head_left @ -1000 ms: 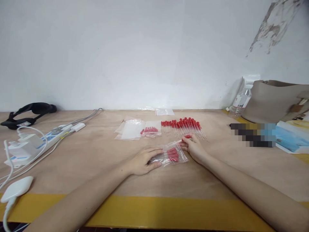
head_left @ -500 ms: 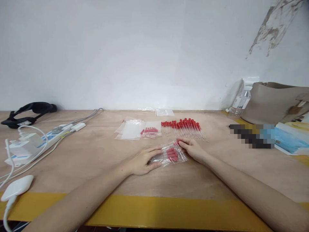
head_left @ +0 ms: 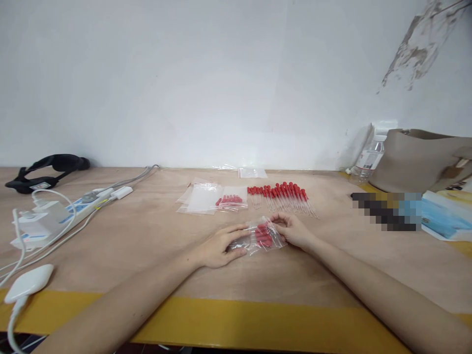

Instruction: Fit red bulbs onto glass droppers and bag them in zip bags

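A clear zip bag (head_left: 250, 244) lies on the table with several red-bulbed droppers (head_left: 263, 239) inside, their bulbs towards its right end. My left hand (head_left: 217, 248) grips the bag's left end, fingers over the top and thumb along the near side. At the right end, my right hand (head_left: 289, 230) is closed in a pinch by the bag's mouth, on the bulb of a dropper partly covered by clear film. Just behind lies a row of loose droppers (head_left: 285, 191), red bulbs away from me and thin clear stems towards me.
Left of the row are a filled bag (head_left: 230, 200) and a stack of flat bags (head_left: 201, 197). A power strip (head_left: 83, 209) with cables and a black headset-like strap (head_left: 47, 172) lie left. At right are a bottle (head_left: 368, 160), a grey bag (head_left: 416, 160) and a blue packet (head_left: 448, 216).
My right hand has moved slightly inward to the bag's mouth, and the red bulb at its fingertips has gone in among the others. My left hand stays on the bag.
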`<state>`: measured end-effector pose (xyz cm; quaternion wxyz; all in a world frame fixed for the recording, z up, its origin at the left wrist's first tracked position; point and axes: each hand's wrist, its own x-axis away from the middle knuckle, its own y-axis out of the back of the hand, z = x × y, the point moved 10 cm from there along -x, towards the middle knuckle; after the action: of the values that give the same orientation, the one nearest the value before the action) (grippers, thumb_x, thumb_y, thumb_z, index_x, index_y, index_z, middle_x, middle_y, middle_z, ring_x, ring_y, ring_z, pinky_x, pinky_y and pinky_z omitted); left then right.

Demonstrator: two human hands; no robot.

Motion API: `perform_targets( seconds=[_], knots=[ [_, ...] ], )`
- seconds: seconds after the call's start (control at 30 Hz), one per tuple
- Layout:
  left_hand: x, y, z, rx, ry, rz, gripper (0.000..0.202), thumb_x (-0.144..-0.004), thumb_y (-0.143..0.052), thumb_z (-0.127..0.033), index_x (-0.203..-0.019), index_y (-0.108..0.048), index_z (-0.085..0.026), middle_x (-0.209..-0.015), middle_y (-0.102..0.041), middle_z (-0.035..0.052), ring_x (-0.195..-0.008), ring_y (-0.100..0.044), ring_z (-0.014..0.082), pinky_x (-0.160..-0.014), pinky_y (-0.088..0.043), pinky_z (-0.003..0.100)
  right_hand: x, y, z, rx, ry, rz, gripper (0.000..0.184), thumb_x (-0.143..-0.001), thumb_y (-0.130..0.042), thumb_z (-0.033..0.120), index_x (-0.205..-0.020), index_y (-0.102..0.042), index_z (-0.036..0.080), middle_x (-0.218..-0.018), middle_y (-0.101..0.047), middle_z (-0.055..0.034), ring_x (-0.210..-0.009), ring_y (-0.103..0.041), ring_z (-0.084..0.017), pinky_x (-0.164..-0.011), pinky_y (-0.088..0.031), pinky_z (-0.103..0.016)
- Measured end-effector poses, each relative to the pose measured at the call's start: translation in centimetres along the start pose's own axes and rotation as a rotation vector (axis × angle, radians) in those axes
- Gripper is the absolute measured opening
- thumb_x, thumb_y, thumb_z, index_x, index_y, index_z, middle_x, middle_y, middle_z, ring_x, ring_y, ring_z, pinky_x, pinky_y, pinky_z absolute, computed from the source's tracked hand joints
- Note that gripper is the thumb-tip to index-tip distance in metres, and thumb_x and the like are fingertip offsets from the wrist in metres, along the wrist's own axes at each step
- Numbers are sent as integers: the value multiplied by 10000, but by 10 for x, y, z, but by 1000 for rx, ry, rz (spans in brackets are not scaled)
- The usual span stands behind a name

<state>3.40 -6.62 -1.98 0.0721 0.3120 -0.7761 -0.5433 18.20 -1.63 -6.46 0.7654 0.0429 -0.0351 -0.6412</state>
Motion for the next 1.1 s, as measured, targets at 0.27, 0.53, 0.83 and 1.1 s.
perform_targets(
  seconds=[0.27,0.53,0.83,1.1],
  knots=[
    [0,-1,-1,6,-26,-10,475,-837,-454,-375,-1289,-377,-248,-1367,-343,59,-1233,-345,215,-1020,-291,390,-7,0,4,19,16,-163,296,-588,-681,404,-719,-578,160,-635,-636,-24,-563,-580,-139,-518,-466,-251],
    [0,-1,0,0,-1,1,478,-837,-448,-391,-1289,-376,-252,-1373,-327,66,-1241,-333,222,-1023,-285,401,-7,-1,8,128,74,-146,247,-592,-681,346,-698,-550,164,-610,-606,1,-545,-558,-120,-492,-446,-227],
    [1,1,-2,10,-5,-16,474,-830,-463,-393,-1278,-391,-255,-1369,-331,64,-1232,-343,218,-1020,-295,389,-3,-11,10,-70,-2,-17,307,-533,-709,374,-718,-609,150,-627,-643,-15,-584,-600,-146,-594,-489,-293],
    [2,1,1,12,13,-25,480,-822,-470,-405,-1268,-407,-241,-1353,-348,83,-1226,-352,228,-1011,-307,397,0,-32,-1,-82,-42,159,215,-678,-566,338,-783,-659,174,-699,-673,-31,-653,-637,-180,-674,-519,-361]
  ],
)
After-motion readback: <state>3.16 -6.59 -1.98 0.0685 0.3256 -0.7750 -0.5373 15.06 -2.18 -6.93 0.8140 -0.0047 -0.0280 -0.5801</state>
